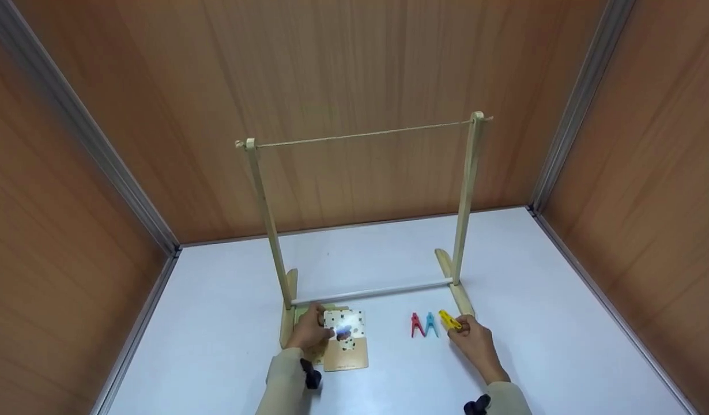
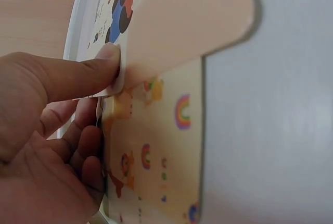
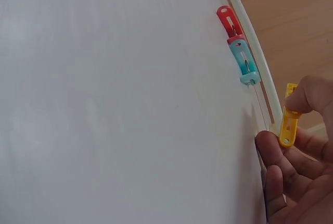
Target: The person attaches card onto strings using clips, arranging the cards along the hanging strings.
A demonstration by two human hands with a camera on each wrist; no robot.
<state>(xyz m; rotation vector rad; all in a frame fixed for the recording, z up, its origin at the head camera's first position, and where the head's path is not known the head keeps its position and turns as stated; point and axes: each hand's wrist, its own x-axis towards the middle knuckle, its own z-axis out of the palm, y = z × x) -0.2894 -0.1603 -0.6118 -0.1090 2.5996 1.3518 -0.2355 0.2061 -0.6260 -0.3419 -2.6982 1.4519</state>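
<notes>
My left hand (image 1: 307,331) pinches the edge of a patterned card (image 1: 350,354), white with dark spots above a peach lower part. In the left wrist view the thumb (image 2: 86,75) lies over this card's edge, and the other fingers curl underneath. Below it lies a cream card with rainbows and small figures (image 2: 156,151), partly covered. My right hand (image 1: 475,343) holds a yellow clothespin (image 1: 449,320) between thumb and fingers, just over the table. Left of that hand, a red clothespin (image 1: 417,325) and a light blue clothespin (image 1: 431,324) sit side by side.
A wooden stand straddles the white table (image 1: 199,346), with a left post (image 1: 268,225) and a right post (image 1: 467,196). A string (image 1: 360,135) runs between their tops, and a white rod (image 1: 372,293) joins them near the base. Wood-grain panels (image 1: 354,69) enclose the table.
</notes>
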